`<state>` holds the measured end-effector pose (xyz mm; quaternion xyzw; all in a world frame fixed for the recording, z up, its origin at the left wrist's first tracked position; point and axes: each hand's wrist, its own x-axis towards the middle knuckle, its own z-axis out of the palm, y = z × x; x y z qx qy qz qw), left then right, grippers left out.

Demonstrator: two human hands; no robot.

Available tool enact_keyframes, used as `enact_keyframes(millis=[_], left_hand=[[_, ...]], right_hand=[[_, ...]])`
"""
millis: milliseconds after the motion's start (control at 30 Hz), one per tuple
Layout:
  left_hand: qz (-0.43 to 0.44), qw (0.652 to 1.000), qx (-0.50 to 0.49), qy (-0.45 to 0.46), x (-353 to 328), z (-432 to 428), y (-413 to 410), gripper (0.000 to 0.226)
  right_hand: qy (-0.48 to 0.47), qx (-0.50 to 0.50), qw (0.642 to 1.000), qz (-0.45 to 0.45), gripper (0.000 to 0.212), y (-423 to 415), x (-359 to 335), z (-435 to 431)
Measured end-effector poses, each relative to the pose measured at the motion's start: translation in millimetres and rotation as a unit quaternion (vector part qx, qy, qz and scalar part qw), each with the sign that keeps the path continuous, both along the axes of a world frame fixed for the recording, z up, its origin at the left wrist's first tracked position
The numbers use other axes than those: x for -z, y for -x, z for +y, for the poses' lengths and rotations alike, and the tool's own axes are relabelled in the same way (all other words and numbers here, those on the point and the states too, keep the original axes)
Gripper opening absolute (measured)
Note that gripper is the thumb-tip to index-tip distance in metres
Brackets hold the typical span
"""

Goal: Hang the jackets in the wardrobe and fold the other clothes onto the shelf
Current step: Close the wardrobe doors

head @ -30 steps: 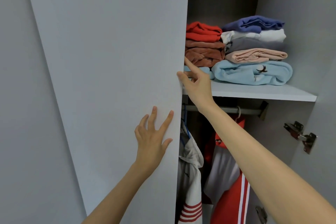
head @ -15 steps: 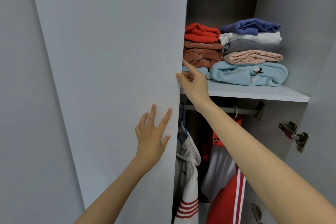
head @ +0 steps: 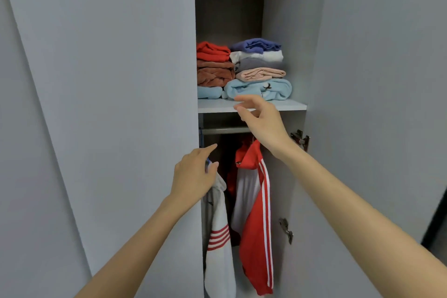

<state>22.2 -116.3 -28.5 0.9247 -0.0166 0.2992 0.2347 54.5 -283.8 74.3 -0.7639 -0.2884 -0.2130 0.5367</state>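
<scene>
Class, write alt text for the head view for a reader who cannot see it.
Two bare arms reach toward an open grey wardrobe: the left hand is by its door, the right hand open before the shelf. Stacks of folded clothes sit on it; a white jacket and a red-and-white jacket hang below.

A home setting, most likely a bedroom, is indicated by a plain grey wardrobe [head: 290,31] seen standing open. Folded clothes [head: 261,72] are stacked in two piles on a shelf [head: 217,106] at twelve o'clock. Striped jackets [head: 256,213] are hung from a rail [head: 225,130] at six o'clock. A door hinge [head: 300,139] is mounted at three o'clock.
</scene>
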Motion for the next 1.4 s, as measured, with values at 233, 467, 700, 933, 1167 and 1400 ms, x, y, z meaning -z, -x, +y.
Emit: enact_keyframes(millis=[233,467,700,933,1167,1400], left_hand=[[-0.038,0.992,0.112,0.042,-1,-77,58,0.046],[-0.03,0.978,0.205,0.025,-5,-167,82,0.051],[-0.003,0.971,0.24,-0.005,4,-253,75,0.067],[0.038,0.974,0.217,-0.05,22,-319,55,0.091],[-0.008,0.985,0.152,-0.082,38,-346,49,0.096],[-0.056,0.991,0.068,-0.098,47,-321,56,0.092]], right_hand=[[0.029,0.114,0.993,-0.021,0.023,84,14,-84],[0.167,0.291,0.935,-0.112,0.025,141,23,-184],[0.207,0.43,0.866,-0.148,0.031,152,38,-269],[0.279,0.389,0.874,-0.084,0.041,118,47,-306],[0.295,0.262,0.913,-0.108,0.028,104,44,-318],[0.291,0.175,0.931,-0.134,0.034,102,46,-296]])
